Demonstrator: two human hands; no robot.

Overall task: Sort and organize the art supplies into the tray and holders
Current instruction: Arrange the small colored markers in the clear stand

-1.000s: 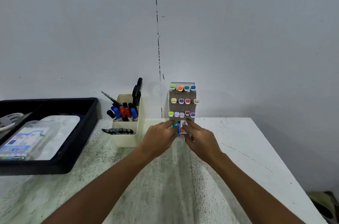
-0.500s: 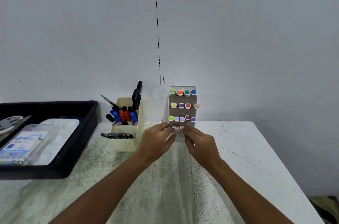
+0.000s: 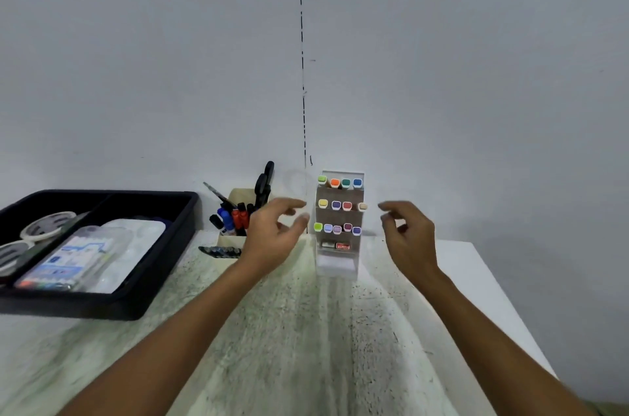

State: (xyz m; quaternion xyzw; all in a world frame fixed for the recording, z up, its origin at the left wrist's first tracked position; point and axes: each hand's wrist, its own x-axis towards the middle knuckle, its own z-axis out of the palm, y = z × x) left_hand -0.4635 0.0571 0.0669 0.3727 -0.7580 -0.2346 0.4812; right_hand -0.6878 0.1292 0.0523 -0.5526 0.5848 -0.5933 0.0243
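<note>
A plain craft or study corner was shown, rather than a kitchen or shop. A paint-stained white table (image 3: 306,330) was set against a bare grey wall (image 3: 136,58), and art supplies were kept in a marker rack (image 3: 338,262), a pen holder (image 3: 235,240) and a black tray (image 3: 163,266).

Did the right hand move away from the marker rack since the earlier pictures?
Yes. The right hand was touching the bottom front of the marker rack before; now it hovers, empty, to the right of the rack and higher, beside its middle rows.
</note>
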